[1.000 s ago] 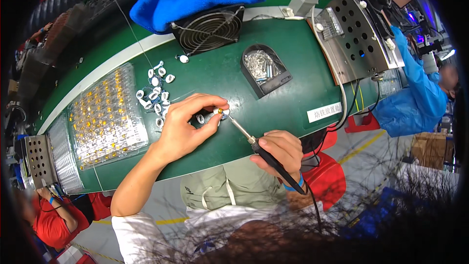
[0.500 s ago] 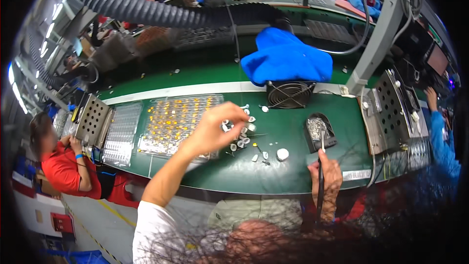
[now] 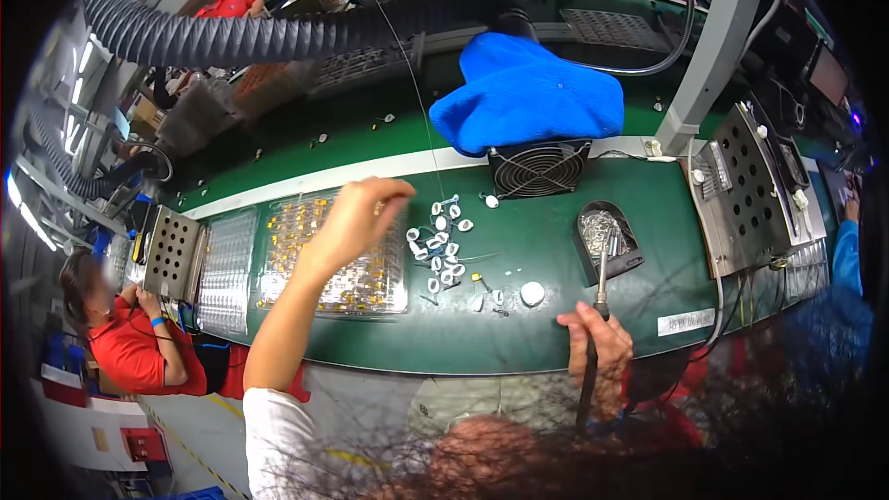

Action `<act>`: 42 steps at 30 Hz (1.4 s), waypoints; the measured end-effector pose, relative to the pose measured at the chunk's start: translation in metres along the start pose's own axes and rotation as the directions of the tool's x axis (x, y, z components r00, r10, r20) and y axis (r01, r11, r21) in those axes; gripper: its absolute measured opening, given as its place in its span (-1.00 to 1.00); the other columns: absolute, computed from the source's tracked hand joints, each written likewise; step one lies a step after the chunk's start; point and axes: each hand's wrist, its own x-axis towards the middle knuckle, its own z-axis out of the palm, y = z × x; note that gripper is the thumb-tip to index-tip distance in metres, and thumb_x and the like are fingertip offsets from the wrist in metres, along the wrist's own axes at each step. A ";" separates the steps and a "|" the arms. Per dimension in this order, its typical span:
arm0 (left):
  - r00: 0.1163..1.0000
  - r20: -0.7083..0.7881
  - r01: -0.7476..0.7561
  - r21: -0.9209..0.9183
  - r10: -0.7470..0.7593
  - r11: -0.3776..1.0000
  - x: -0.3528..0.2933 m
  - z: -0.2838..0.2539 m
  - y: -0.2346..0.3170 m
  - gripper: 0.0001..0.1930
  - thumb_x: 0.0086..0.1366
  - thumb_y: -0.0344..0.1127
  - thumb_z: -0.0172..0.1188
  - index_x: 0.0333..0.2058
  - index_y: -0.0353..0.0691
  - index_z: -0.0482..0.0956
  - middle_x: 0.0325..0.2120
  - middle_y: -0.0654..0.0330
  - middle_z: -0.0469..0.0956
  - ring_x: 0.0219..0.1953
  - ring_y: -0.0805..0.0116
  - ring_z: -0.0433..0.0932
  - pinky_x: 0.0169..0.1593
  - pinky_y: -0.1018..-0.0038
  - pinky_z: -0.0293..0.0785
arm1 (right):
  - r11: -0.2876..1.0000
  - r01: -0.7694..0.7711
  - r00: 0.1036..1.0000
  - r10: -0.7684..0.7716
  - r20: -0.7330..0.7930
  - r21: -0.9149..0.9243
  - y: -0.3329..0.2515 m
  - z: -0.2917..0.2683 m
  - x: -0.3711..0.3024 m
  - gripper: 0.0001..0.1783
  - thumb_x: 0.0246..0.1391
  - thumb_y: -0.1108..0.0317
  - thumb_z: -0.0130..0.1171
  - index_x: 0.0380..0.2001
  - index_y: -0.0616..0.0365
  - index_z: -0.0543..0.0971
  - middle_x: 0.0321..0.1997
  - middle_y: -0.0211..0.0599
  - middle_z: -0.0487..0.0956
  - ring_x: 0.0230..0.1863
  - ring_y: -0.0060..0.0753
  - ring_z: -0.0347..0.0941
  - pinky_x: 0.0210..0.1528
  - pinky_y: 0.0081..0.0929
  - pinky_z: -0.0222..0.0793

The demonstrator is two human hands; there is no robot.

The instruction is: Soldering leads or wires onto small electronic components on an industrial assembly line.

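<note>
Hovering over the tray (image 3: pixel 399 297), your left hand (image 3: pixel 367 215) curls half-open, seemingly empty; your right hand (image 3: pixel 604 349) wraps the iron (image 3: pixel 602 291) near the front edge of the surface (image 3: pixel 444 338).

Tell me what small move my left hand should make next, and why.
Perhaps lower the left hand and pinch one yellow part from the clear tray: the hand appears above that tray, nothing clearly visible between thumb and index finger, while the right hand holds the soldering iron.
</note>
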 end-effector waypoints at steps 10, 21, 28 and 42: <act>0.995 0.088 0.045 -0.021 -0.043 0.999 0.012 0.025 0.019 -0.79 0.25 -0.53 0.32 -0.13 -0.35 0.70 -0.29 -0.02 0.65 -0.22 0.06 0.70 -0.14 0.28 0.62 | 0.997 -0.014 1.000 0.016 -0.026 0.080 -0.005 -0.003 0.001 -0.62 0.10 0.67 0.32 0.01 0.34 0.58 -0.38 -0.15 0.71 -0.44 -0.12 0.62 -0.40 -0.33 0.53; 0.986 -0.078 0.073 -0.583 -0.145 0.809 -0.031 0.047 0.086 -0.83 0.21 -0.68 0.37 -0.22 -0.40 0.66 -0.17 0.12 0.63 -0.14 0.42 0.66 -0.05 0.53 0.66 | 0.999 0.016 1.000 -0.016 0.006 0.051 -0.012 0.003 0.006 -0.65 0.19 0.65 0.23 0.05 0.35 0.49 -0.18 -0.03 0.76 -0.28 -0.07 0.69 -0.18 -0.29 0.59; 0.994 -0.075 -0.111 -0.454 0.086 0.884 -0.027 0.080 0.116 -0.87 0.16 -0.63 0.39 -0.31 -0.34 0.68 -0.27 0.15 0.68 -0.38 0.43 0.66 -0.32 0.52 0.60 | 0.999 -0.031 0.999 0.029 0.043 0.041 -0.011 0.010 0.008 -0.68 0.11 0.62 0.31 -0.07 0.21 0.52 0.00 -0.12 0.75 -0.17 -0.09 0.60 -0.08 -0.26 0.51; 0.937 -0.209 -0.334 -0.296 0.281 0.895 -0.065 0.070 0.107 -0.75 0.17 -0.56 0.38 -0.15 -0.31 0.65 -0.17 0.12 0.64 -0.09 0.03 0.63 0.01 0.23 0.60 | 0.979 0.078 0.956 -0.021 0.291 -0.186 -0.019 0.016 0.005 -0.63 0.05 0.62 0.35 -0.07 0.13 0.56 0.20 -0.22 0.66 -0.10 -0.02 0.52 -0.02 -0.15 0.48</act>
